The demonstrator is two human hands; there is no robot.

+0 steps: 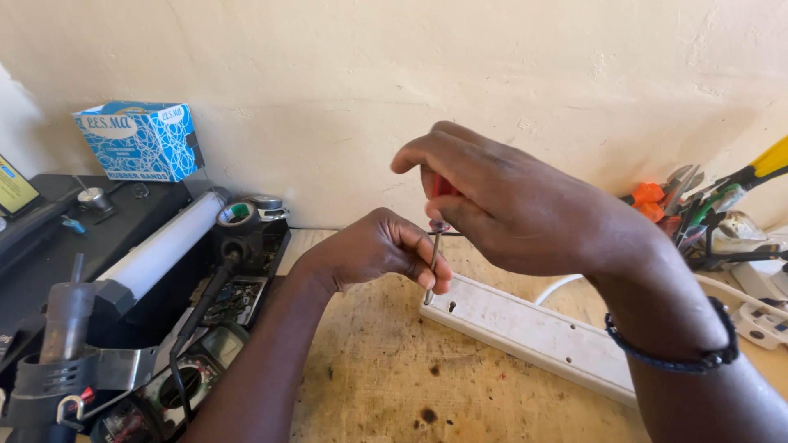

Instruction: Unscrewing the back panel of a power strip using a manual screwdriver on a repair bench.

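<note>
My right hand grips the red handle of a screwdriver, held upright with its tip at the near left corner of a white power strip lying back side up on the wooden bench. My left hand pinches the metal shaft of the screwdriver just above the strip. A dark beaded bracelet circles my right wrist.
A black box with a white tube lamp, tape roll and a multimeter fills the left. A blue patterned carton stands by the wall. Pliers and cutters and white plugs lie at right.
</note>
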